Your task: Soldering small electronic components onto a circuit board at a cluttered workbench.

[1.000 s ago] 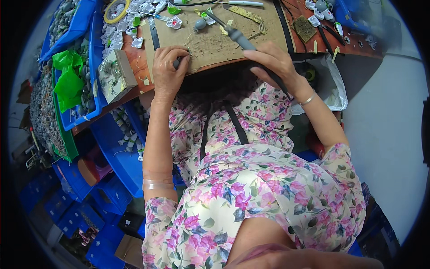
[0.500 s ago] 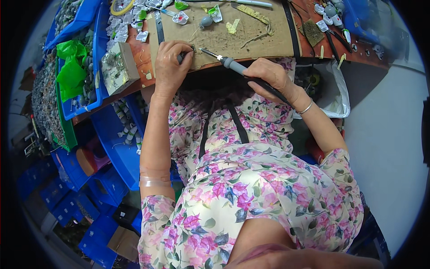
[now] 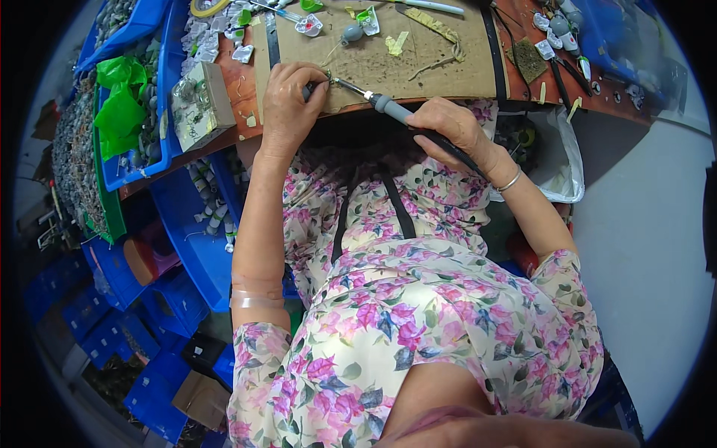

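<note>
My right hand (image 3: 448, 127) grips a soldering iron (image 3: 390, 109) with a grey-and-black handle, its metal shaft pointing up and left. The iron's tip is at a tiny piece at the fingertips of my left hand (image 3: 293, 98); whether they touch I cannot tell. My left fingers are closed round a small dark grey part (image 3: 308, 91), mostly hidden by the hand. Both hands are over the near edge of a brown cardboard sheet (image 3: 388, 75). Farther back on it lie a grey bulb-shaped part (image 3: 352, 33) with thin wires and a white-and-green casing (image 3: 368, 20).
Left of the cardboard stands a small box (image 3: 200, 107) with wire on top. Beyond it, a blue tray (image 3: 166, 142) holds grey parts and a green plastic bag (image 3: 119, 112). Pliers (image 3: 575, 76) and a brown sponge (image 3: 527, 61) lie at the right. A white-lined bin (image 3: 564, 160) is below the table edge.
The iron's tip has come slightly nearer to the piece at my left fingertips. Both hands keep their grip. The whole view has shifted a little.
</note>
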A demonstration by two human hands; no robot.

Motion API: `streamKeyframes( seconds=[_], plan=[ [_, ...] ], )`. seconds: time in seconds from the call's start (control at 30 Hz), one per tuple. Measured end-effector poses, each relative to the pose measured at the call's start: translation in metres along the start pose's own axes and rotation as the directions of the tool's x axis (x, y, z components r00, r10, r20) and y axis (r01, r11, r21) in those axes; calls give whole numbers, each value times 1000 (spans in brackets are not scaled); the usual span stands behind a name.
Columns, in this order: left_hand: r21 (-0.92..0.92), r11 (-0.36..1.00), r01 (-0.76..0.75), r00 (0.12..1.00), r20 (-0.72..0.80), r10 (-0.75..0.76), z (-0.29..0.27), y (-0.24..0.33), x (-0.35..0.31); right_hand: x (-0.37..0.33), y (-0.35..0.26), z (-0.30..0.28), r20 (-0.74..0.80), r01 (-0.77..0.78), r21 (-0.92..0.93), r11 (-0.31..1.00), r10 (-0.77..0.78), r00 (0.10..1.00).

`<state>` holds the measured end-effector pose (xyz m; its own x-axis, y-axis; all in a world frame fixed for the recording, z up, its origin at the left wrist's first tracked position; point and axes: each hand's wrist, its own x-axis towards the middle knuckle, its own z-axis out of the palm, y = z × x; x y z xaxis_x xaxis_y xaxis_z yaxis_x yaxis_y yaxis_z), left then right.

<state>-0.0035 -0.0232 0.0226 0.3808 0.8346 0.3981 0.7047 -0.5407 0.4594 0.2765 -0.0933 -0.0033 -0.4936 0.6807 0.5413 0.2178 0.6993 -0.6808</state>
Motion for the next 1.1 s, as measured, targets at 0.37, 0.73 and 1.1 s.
streamKeyframes(
  seconds=[0.37,0.73,1.1],
  plan=[
    [-18,1000,0,1000,-13,0,0,0,0,0,3,1,18,4,-4,1000,-4,1000],
    [-23,1000,6,1000,-9,-6,0,-1,0,1,2,-2,21,19,1,1000,-19,1000],
    [-19,1000,8,1000,2,-8,-1,-1,1,6,0,-1,14,33,-1,999,-33,999]
  ],
)
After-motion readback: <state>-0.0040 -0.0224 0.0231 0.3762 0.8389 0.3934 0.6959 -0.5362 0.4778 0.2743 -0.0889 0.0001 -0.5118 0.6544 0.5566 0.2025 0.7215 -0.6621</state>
